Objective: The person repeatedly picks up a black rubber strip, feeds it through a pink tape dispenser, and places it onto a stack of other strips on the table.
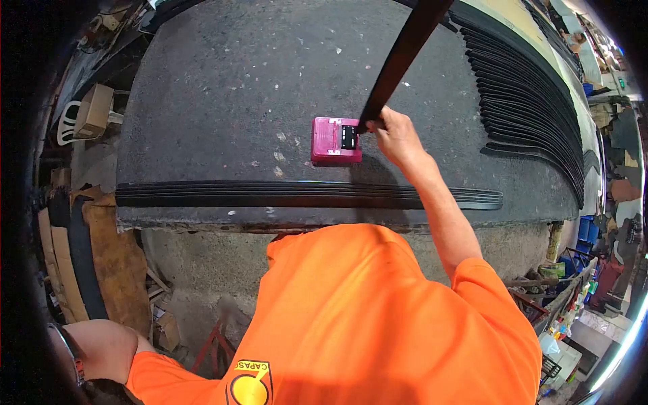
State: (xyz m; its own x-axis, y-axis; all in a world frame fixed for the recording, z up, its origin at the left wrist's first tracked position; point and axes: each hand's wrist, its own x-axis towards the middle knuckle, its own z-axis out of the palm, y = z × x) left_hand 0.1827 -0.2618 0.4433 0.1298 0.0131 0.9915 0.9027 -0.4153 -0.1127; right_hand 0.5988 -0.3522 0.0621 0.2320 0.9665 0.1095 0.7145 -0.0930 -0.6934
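Gripping strip (405, 54): right hand (397, 138) | left hand unseen | flecked black worktable (229, 115) | box (94, 111) on chair (65, 138)

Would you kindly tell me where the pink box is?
Just above centre in the head view, the pink box sits on the table, left of the right hand, beyond the strips along the near edge.

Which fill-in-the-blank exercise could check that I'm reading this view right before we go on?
1. The right hand holds a long dark strip, and in the picture the pink box lies to that hand's ____.
2. The shirt is coloured ____.
3. The straight bundle of black strips lies ____ the pink box and the shirt.
4. The curved black strips lie toward the picture's ____ side.

Missing words: left; orange; between; right.
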